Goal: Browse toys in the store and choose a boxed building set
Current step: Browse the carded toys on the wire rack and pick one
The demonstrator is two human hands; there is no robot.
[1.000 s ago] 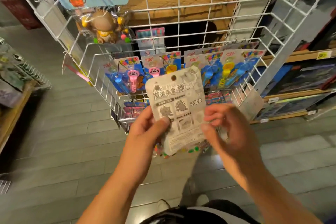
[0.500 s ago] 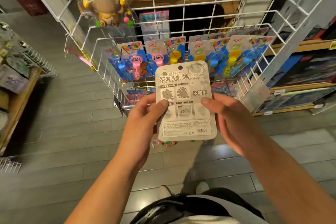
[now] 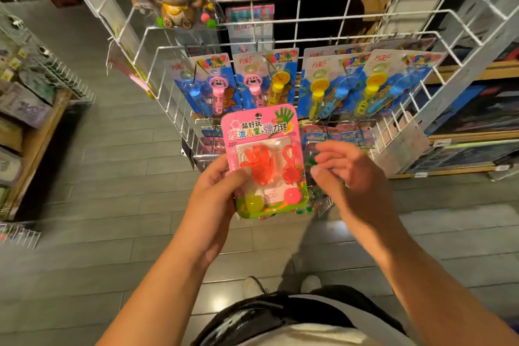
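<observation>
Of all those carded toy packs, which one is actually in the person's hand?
The pink blister card with an orange sticky hand and small balls, gripped by the left hand. The blue bubble-wand cards all hang on the white wire rack.

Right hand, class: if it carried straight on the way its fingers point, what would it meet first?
The right hand points left toward the pink card that the left hand grips. It would probably meet the card's right edge first, though depth is unclear.

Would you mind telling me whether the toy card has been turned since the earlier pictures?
Yes. The toy card has been flipped: its pink front now faces the camera, held by the left hand before the wire rack.
</observation>
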